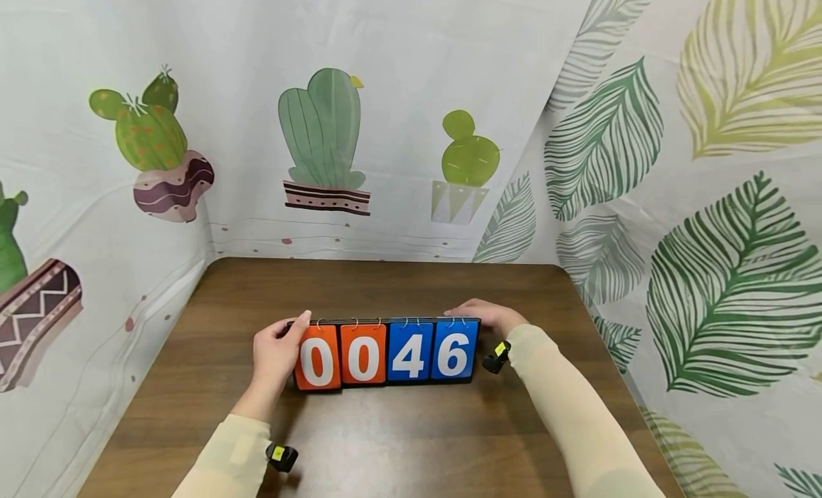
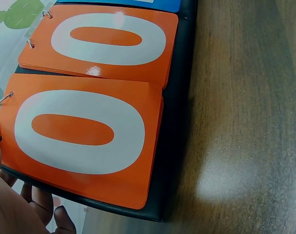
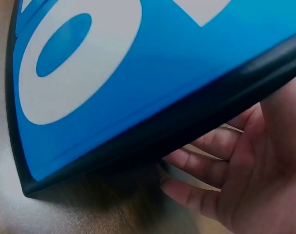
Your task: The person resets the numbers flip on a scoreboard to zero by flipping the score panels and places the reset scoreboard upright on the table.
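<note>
Gripping scoreboard (image 1: 393, 354), both hands (image 1: 276, 352) (image 1: 496, 317); left wrist view shows rear fingers (image 2: 42, 200) head view hides.

Right fingers (image 3: 199, 165) part-hidden by scoreboard (image 1: 387, 354), blue card (image 2: 162, 5) cropped (left wrist view)

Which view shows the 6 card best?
The head view: the 6 card faces the camera and its number reads in full. The right wrist view is closer but cuts it off at the frame's edge; the left wrist view shows none of it.

scoreboard (image 1: 387, 353) between hands (image 1: 276, 354) (image 1: 497, 317) | table (image 1: 398, 441) beneath | cloth (image 1: 411, 27) behind table | cards (image 1: 364, 353) left to right: 0, 0, 4, 6
</note>
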{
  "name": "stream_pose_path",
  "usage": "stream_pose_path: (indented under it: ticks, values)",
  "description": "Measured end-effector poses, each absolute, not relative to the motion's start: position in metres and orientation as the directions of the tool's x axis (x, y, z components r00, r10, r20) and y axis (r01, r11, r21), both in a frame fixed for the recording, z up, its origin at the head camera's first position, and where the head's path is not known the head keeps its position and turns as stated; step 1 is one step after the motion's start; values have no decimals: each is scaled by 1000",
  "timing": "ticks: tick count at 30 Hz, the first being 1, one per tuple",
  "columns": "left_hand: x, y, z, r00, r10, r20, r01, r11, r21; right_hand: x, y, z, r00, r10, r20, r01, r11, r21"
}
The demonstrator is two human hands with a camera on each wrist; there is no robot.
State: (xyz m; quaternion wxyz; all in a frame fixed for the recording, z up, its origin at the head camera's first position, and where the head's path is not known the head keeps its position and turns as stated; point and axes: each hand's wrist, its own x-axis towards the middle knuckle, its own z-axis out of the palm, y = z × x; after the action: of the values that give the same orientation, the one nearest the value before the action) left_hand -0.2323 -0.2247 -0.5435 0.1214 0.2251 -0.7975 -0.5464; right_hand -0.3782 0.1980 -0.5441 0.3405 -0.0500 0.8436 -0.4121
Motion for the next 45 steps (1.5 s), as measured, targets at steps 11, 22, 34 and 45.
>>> stream_pose_path:
  ticks: [11,22,34,45]
  values:
    - [-232,-224,-542,-866,-499,-24,-213,325,921,-374,192,-545,-808,-310,-501,189,668,-720]
    - [-231,-223,-542,-861,-508,-17,-205,316,926,-376,188,-544,-794,-383,-473,102,682,-724]
    - [-233,-226,-547,-864,-503,-33,-219,315,923,-381,182,-553,-878,-400,-261,-108,699,-707]
    - [-234,-226,-550,-867,-498,-23,-214,331,919,-377,183,-549,-847,-347,-403,37,717,-696]
